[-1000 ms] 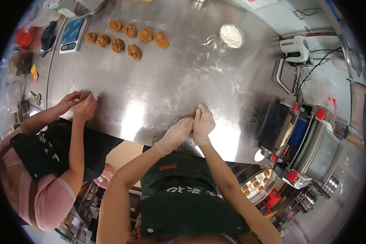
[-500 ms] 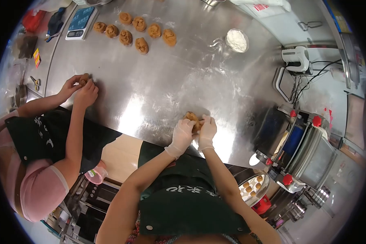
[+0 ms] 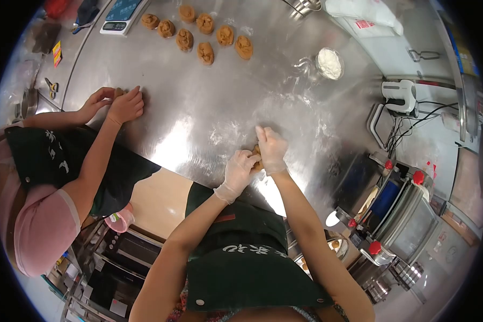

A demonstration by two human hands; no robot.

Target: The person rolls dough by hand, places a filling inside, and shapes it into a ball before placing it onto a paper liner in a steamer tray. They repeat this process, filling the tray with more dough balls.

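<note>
The dough (image 3: pixel 257 159) is between your hands, near the edge of the table (image 3: pixel 193 129). Your left fingers curl in against it; your right hand (image 3: pixel 272 149) is closed over its other side, the fingers bunched. How firmly your left hand (image 3: pixel 238 173) grips cannot be told. Beyond are dough pieces (image 3: pixel 205 23) and, right of them, a flour bowl (image 3: pixel 329 64).

White Chinese characters cross the wearer's green apron (image 3: pixel 252 279) and the co-worker's apron (image 3: pixel 72 161), too blurred to read surely. Print on the scale (image 3: pixel 122 11), white bag (image 3: pixel 359 11), yellow-and-red label (image 3: pixel 57 53) and pink tub (image 3: pixel 120 220) is too small to read.
</note>
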